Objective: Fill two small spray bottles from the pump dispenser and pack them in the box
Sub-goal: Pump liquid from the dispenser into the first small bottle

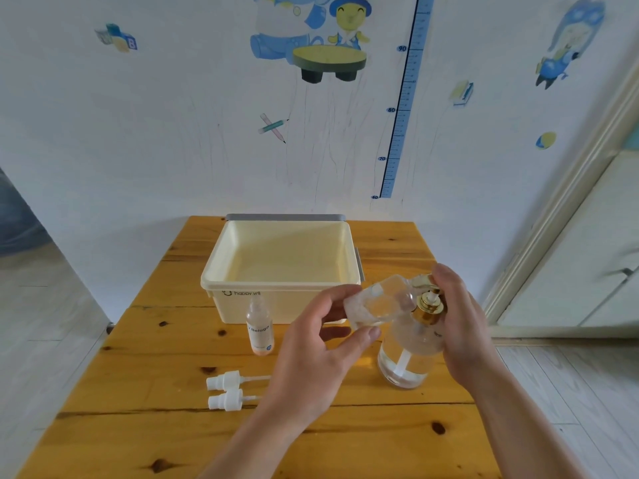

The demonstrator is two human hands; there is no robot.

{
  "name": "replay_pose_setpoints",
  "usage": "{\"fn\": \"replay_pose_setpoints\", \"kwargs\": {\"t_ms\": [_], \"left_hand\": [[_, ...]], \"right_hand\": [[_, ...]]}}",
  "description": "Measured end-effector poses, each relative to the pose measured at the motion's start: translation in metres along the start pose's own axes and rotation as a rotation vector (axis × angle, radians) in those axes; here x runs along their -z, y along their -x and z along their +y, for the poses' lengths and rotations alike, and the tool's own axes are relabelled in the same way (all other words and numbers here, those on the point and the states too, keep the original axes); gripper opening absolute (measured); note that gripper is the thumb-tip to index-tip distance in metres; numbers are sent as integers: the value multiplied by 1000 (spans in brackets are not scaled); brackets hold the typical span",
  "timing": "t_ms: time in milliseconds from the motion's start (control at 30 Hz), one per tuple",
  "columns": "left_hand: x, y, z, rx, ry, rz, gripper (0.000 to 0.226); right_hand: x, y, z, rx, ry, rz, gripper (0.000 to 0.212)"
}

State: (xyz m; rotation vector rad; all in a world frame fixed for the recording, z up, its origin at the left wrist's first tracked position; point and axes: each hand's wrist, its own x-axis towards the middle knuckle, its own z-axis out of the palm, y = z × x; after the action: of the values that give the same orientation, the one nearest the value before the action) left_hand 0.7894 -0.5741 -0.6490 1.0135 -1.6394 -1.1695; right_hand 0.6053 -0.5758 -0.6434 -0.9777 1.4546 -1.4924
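The left hand (pixel 321 344) pinches a light, slippery small bottle (pixel 375 302) at its base; the right hand (pixel 460 323) grips the heavier glass pump dispenser (pixel 408 354).

I tilt one clear small bottle (pixel 375 304) at the gold pump dispenser (pixel 411 344). The other (pixel 260 328) stands uncapped (labelled) before the cream box (pixel 280 271).

Both hands raised — left hand (pixel 321 344) gripping, right hand (pixel 460 326) curled.
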Motion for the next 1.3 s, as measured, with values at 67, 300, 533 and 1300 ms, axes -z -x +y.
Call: {"fn": "replay_pose_setpoints", "kwargs": {"t_ms": [67, 300, 533, 1300], "left_hand": [[0, -1, -1, 3, -12, 4, 41], [2, -2, -3, 10, -39, 7, 43], [2, -3, -4, 23, -40, 22, 44], [1, -4, -4, 19, -52, 27, 43]], "right_hand": [[1, -3, 1, 12, 3, 18, 29], [0, 2, -1, 10, 4, -40, 41], [-2, 1, -4, 31, 2, 5, 39], [-3, 2, -5, 29, -9, 40, 42]]}}
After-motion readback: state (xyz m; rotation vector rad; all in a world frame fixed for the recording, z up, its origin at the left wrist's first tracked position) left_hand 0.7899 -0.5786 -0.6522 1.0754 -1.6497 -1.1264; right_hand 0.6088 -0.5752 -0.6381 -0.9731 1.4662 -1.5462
